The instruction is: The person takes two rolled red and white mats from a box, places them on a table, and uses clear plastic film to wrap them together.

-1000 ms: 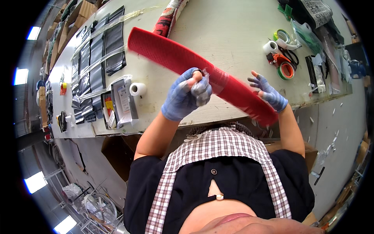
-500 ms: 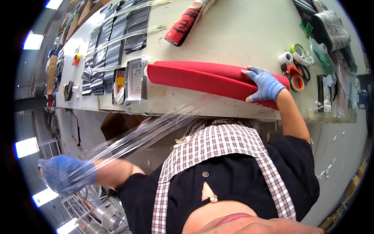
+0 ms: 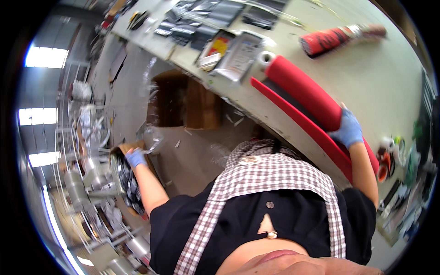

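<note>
My right hand, in a blue glove with bare fingertips, is closed round a red rolled mat on the table. The mat's near edge has come loose, showing a dark inner side. A white tube end lies by the mat's far left end. My left hand, gloved alike, reaches low to the left beside a carton of dark plastic. Its fingers look apart, though small and blurred. Crumpled clear film hangs in the air just beside it.
On the table lie a wrapped red roll, a grey tray, black plastic bags and orange-handled scissors. A brown carton stands under the table edge. Metal machinery is at the left.
My view has turned left. The clear film stretched from my left hand is now loose beside it, and that hand is by the carton. The red mat has opened along its near edge.
</note>
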`<state>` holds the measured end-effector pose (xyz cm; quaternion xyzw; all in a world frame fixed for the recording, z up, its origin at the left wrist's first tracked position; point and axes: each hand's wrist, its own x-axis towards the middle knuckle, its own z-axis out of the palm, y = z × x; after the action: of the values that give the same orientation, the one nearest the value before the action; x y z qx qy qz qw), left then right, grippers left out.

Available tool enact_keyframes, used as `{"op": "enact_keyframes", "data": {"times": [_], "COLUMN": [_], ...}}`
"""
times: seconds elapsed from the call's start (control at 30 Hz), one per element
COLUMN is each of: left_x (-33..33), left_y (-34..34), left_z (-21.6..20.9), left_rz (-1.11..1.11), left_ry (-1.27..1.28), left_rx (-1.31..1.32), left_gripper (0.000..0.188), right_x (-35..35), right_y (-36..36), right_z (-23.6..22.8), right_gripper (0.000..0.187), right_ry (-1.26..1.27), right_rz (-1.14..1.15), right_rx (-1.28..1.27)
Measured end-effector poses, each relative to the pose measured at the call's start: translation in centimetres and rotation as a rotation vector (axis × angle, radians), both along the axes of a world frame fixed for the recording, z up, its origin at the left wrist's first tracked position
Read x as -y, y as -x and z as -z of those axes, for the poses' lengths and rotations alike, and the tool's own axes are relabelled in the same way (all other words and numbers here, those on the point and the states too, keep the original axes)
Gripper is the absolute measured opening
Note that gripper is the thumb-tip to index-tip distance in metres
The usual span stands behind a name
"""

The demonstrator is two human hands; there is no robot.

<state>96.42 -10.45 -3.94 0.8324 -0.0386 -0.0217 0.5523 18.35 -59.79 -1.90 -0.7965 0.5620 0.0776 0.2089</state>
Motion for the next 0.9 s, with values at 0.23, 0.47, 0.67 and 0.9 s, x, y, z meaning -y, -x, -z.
{"op": "enact_keyframes", "data": {"times": [0.23, 0.47, 0.67, 0.9], "left_x": [9.8, 22.9, 34.6, 18.4], "left_y": [-8.9, -30.8, -29.3, -34.0], "left_z": [13.5, 2.6, -2.9, 8.8], "left_rz": [0.581, -0.068, -0.053, 0.455], "left_ry": [-1.201, -0.748, -0.344, -0.83], "left_rx": [0.198, 0.448, 1.03, 0.039], "left_gripper": [0.025, 0.029, 0.021, 0.053], "right_x": [0.1, 0.3, -3.1, 3.2], "right_y": [0.2, -0.6, -1.1, -5.6], "right_z": [2.1, 4.0, 3.8, 4.1], "right_gripper": [0.103, 0.108, 0.106, 0.09], "right_ry": [0.049, 0.016, -0.01, 0.044], "right_rz": [0.139, 0.327, 0.524, 0.32], "right_rx": [-0.005, -0.137, -0.344, -0.256]}}
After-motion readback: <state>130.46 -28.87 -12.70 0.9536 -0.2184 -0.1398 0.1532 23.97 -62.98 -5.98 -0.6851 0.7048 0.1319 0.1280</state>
